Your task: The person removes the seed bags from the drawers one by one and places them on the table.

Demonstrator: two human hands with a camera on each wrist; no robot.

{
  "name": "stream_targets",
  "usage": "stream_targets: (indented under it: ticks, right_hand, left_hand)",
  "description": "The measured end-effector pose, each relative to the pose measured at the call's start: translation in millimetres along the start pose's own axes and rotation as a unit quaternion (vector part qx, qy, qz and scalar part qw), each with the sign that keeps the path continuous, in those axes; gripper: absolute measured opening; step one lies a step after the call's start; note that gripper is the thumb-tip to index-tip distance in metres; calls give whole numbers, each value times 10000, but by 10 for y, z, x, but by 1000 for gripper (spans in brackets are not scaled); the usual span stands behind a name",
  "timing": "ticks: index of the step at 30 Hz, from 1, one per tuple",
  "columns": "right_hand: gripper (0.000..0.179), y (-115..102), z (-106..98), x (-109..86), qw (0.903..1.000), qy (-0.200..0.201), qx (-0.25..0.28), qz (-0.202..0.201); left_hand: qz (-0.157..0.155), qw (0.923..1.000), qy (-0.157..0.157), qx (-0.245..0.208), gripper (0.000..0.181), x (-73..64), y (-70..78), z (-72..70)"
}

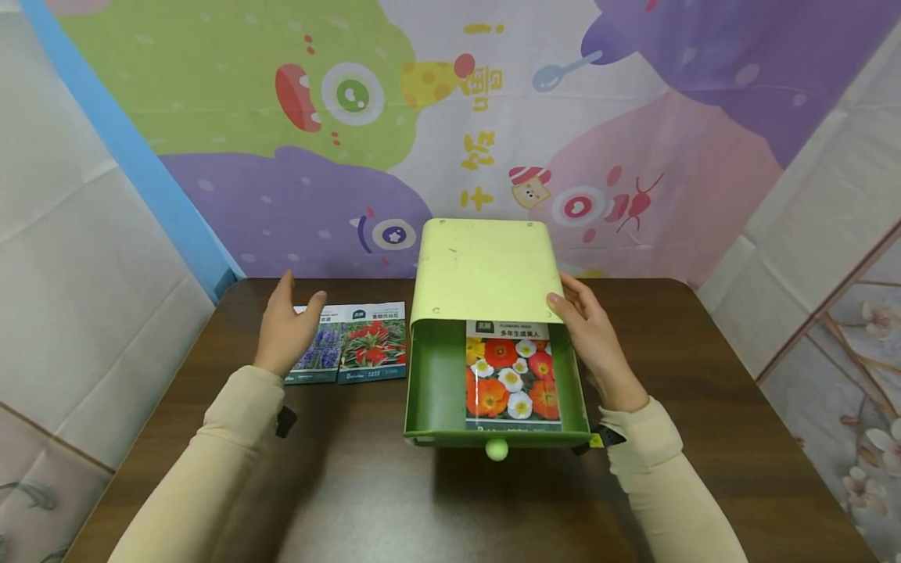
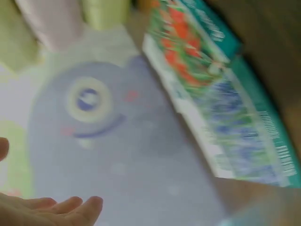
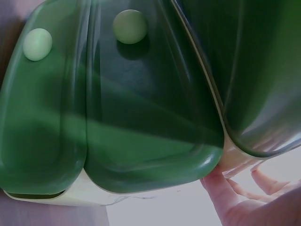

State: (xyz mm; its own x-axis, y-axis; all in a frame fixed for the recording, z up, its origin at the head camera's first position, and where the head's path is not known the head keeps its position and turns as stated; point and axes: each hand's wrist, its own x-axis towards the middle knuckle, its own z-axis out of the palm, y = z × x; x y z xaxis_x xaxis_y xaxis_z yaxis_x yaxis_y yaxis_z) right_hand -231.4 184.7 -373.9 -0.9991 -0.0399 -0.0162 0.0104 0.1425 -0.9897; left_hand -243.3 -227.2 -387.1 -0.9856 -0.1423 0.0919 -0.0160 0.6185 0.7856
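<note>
A pale yellow-green cabinet (image 1: 489,270) stands at the table's centre, its top drawer (image 1: 436,391) pulled out. Inside lies a seed packet (image 1: 512,383) picturing orange, red and white poppies. My right hand (image 1: 598,344) rests against the cabinet's right side, thumb at the upper front edge. In the right wrist view, two lower green drawer fronts (image 3: 150,108) with round knobs are closed, and the fingers (image 3: 218,188) touch the cabinet wall. My left hand (image 1: 285,332), holding nothing, is raised over two packets, one with purple flowers (image 1: 320,350) and one with red flowers (image 1: 373,344).
The brown wooden table (image 1: 352,485) extends around the cabinet on both sides and in front. A cartoon-printed cloth (image 1: 281,211) hangs close behind the table's back edge. Pale side walls (image 1: 63,258) flank the table.
</note>
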Motion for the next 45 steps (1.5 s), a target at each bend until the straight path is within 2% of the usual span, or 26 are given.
stream_targets:
  ticks: [3,6,9,12,13,15,19,21,23,25,27,29,31,37,42,45]
  right_hand:
    - [66,6,-1,6,10000,-4,-21,3]
    - [67,18,-2,14,10000,3,-51,-3]
    - [67,23,-2,17,10000,8,-47,-38]
    - [65,21,0,14,10000,26,-27,-66]
    - [64,20,0,13,10000,31,-11,-80]
    - [64,18,2,10,9999,47,-7,-93]
    - [64,17,2,12,9999,53,-10,-96]
    - [64,17,1,15,9999,59,-22,-87]
    - [64,16,0,15,9999,63,-32,-84]
    - [64,14,0,13,9999,65,-36,-89]
    - [64,12,3,12,9999,55,-37,-95]
    - [64,12,5,10,9999,60,-42,-85]
    - [64,13,9,10,9999,71,-25,-79]
    - [65,11,4,2,9999,41,-70,-94]
    - [65,13,1,3,9999,29,-80,-117]
    - [65,12,1,5,9999,23,-71,-121]
  left_hand:
    - [625,9977,-146,193,82,-96,227,3]
    - [1373,9895,-237,395,81,-212,445,21]
    - [2026,9767,-283,649,78,-358,654,42]
    - [2688,9574,-334,996,78,-522,841,65]
    - [2952,9480,-361,1130,78,-570,894,77]
    - [3561,9223,-415,1446,78,-660,986,106]
    - [4685,8567,-616,2068,73,-781,1123,175]
    - [5055,8289,-757,2272,69,-816,1178,211]
    - [5335,8066,-896,2380,65,-829,1221,248]
    - [5542,7890,-969,2467,61,-833,1253,282]
    - [5700,7757,-1053,2494,57,-828,1279,325]
    - [5811,7637,-1121,2579,53,-820,1298,369]
    - [5840,7557,-1232,2697,49,-808,1311,418]
    - [5666,7411,-1576,3240,40,-777,1344,539]
    - [5479,7285,-1633,3774,39,-768,1360,623]
    - [5319,7257,-1671,4032,39,-760,1362,663]
